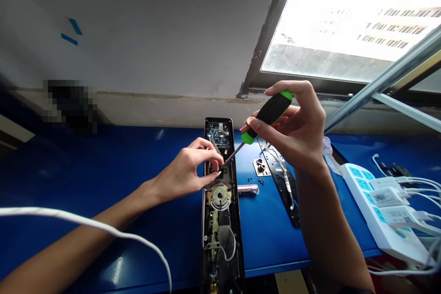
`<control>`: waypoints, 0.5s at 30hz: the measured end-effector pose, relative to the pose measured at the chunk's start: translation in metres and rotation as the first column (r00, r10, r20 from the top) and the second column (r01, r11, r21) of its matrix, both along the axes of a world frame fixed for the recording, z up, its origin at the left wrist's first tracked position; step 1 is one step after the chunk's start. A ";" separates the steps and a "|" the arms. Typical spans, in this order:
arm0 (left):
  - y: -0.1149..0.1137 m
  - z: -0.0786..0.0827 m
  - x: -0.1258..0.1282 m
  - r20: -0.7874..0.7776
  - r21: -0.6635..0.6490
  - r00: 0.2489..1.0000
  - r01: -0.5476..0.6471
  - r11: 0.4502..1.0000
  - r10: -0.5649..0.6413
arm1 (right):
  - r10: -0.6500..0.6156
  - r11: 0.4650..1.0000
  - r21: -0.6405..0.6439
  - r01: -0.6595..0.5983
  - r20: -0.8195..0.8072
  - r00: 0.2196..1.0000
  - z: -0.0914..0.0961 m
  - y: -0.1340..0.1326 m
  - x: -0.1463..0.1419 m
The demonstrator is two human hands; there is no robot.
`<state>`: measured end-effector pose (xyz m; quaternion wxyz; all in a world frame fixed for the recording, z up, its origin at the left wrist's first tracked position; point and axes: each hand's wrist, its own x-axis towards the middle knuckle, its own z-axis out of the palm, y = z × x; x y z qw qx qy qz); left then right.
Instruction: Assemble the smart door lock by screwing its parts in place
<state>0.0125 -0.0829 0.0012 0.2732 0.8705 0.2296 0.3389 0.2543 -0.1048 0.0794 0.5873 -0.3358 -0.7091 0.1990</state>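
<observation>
Mid-frame, the right hand (296,135) grips a green-and-black screwdriver (269,114), its tip at an open electronic door lock (220,234); the left hand's (186,167) curled grip can't be told.

This place is looking like a small electronics workshop rather than a home. A blue metal counter (103,170) is running along a rough concrete wall (155,32) under a window (344,18), with blue tape marks (71,32) sticking to the wall. An aluminium rail (382,80) is crossing near the glass. On the counter, a white power strip (375,206) is feeding plug-in adapters (386,196) and white cables (422,193). An opened electronic lock (220,239) is exposing its circuit board, a green-and-black screwdriver (270,112) is working over it, and loose screws (259,181) are lying nearby.
</observation>
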 end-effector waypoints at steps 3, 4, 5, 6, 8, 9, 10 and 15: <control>0.000 -0.001 0.000 0.012 -0.022 1.000 -0.009 1.000 0.010 | -0.002 1.000 0.018 0.002 0.001 1.000 0.000 0.001 0.001; 0.000 -0.001 0.000 0.012 -0.028 1.000 -0.011 1.000 0.012 | 0.000 1.000 0.024 0.000 -0.001 1.000 0.000 0.001 0.001; 0.000 -0.001 0.000 0.012 -0.032 1.000 -0.013 0.999 0.013 | 0.003 1.000 0.031 -0.003 -0.005 1.000 0.000 0.000 0.001; -0.001 0.000 0.000 0.013 -0.036 1.000 -0.014 0.999 0.014 | 0.006 0.999 0.037 -0.006 -0.009 1.000 0.000 0.000 0.001; -0.001 0.001 0.001 0.013 -0.048 1.000 -0.017 0.999 0.018 | 0.016 0.999 0.042 -0.016 -0.015 1.000 0.000 0.000 0.001; -0.001 0.002 0.000 0.014 -0.056 1.000 -0.020 0.998 0.021 | 0.023 0.999 0.045 -0.022 -0.017 1.000 0.001 -0.001 0.001; -0.001 0.003 0.000 0.014 -0.064 1.000 -0.024 0.998 0.025 | 0.028 0.998 0.048 -0.028 -0.020 0.999 0.001 -0.001 0.001; -0.002 0.005 0.000 0.006 -0.112 0.999 -0.044 0.993 0.045 | 0.048 0.996 0.071 -0.047 -0.011 0.999 0.002 -0.002 0.003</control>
